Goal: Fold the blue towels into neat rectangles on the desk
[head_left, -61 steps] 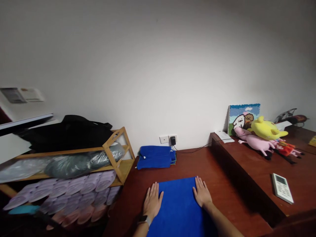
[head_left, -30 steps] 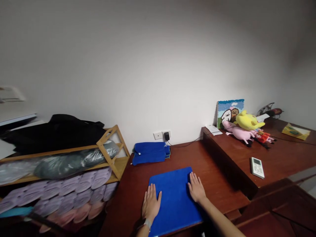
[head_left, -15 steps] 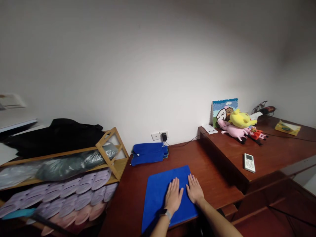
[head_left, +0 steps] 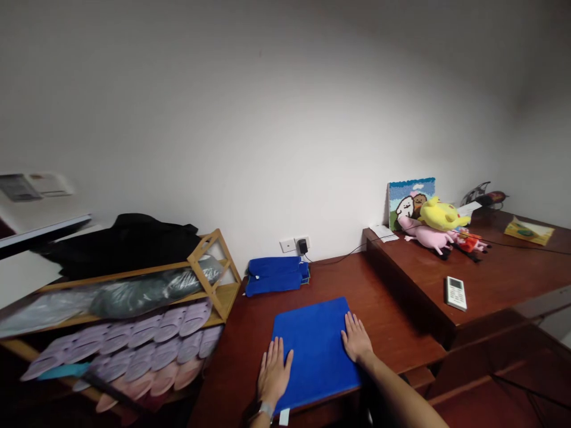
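Note:
A blue cloth (head_left: 314, 351) lies spread flat on the reddish-brown desk (head_left: 383, 309), a small white tag (head_left: 284, 417) poking out at its near left corner. On the cloth's left edge rests my left hand (head_left: 273, 373), palm down with fingers stretched out; a watch is on that wrist. My right hand (head_left: 356, 339) lies flat along the opposite edge, its fingers also extended. Neither hand grips anything. Folded blue cloths (head_left: 274, 276) sit farther back, against the wall.
At left, a wooden rack (head_left: 209, 274) holds lilac slippers (head_left: 169, 324), plastic-wrapped items and a black bag (head_left: 127, 244). Plush toys (head_left: 439, 215), a white remote (head_left: 455, 292) and a tissue pack (head_left: 529, 230) lie on the raised desk section. A black plug (head_left: 303, 245) trails a cable.
My left hand has slid left from the middle of the cloth to its left edge. The cloth's left side now lies straighter, and the white tag shows. The view has shifted slightly.

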A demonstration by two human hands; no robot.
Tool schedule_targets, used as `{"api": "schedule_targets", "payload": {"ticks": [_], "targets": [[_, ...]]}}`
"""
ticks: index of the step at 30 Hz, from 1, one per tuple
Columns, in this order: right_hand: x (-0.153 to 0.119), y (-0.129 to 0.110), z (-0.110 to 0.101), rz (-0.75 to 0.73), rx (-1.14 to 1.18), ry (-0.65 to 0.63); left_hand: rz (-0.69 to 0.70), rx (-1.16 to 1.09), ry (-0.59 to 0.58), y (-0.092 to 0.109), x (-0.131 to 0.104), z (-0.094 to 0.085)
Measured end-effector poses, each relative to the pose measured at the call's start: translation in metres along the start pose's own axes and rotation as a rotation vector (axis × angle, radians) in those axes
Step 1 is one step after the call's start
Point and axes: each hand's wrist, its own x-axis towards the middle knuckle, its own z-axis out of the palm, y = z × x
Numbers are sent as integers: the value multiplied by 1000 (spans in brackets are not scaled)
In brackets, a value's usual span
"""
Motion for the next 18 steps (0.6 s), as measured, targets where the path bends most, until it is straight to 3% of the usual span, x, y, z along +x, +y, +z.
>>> {"api": "schedule_targets", "payload": {"ticks": [5, 8, 12, 16, 18], "targets": [[-10, -3, -3, 24, -4, 14, -4, -18, 29, -2, -5, -2], [-27, -1, 4, -4, 12, 67, -1, -18, 51, 3, -4, -1], [-46, 6, 12, -19, 17, 43, 1, -17, 58, 0, -3, 1], [-50, 9, 15, -23, 34, 67, 13, 3, 56, -5, -2, 0], [-48, 10, 17, -36, 49, 93, 31, 36, 84, 2, -1, -2]]}}
